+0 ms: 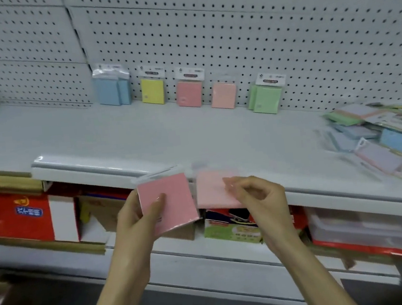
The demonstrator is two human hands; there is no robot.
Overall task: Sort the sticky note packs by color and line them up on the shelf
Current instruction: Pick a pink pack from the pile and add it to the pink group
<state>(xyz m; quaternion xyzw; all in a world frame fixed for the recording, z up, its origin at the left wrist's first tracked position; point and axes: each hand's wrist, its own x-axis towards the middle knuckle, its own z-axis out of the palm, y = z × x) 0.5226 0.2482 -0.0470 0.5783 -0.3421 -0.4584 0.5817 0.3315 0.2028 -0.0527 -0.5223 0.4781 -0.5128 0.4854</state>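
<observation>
Left hand [135, 219]: at 7 o'clock of the view, grasping a deep pink pack [167, 200], thumb laid across its face, fingers behind. The pack is held tilted in front of the shelf's front lip.

Right hand [259, 196]: at 5 o'clock, fingertips pinched on the near edge of a pale pink pack [213, 188]. This pack is blurred and whether it rests on the lip cannot be told.

Shelf [143, 133]: a row is leaned against the pegboard [257, 34], listed from 10 to 2 o'clock: blue packs [111, 89], two together; yellow pack [152, 91]; standing deep pink pack [189, 94]; standing pale pink pack [223, 95]; green packs [265, 99], two overlapped.

Unsorted heap [379, 138]: mixed colours, at 3 o'clock on the shelf, well apart from the row.

Step in hand, as judged: two near-alike pinks are being compared before placing.

Handling notes:
- Each held shade is best checked against its standing twin, since the two pinks are easily confused.
- Each pack is to be set in front of or just beside its own colour, header card up and face outward.
- The base is to be seated on the shelf before the top is leaned back, so the standing neighbour is not toppled.
- The gaps between colours are to be kept, so the groups read apart.
</observation>
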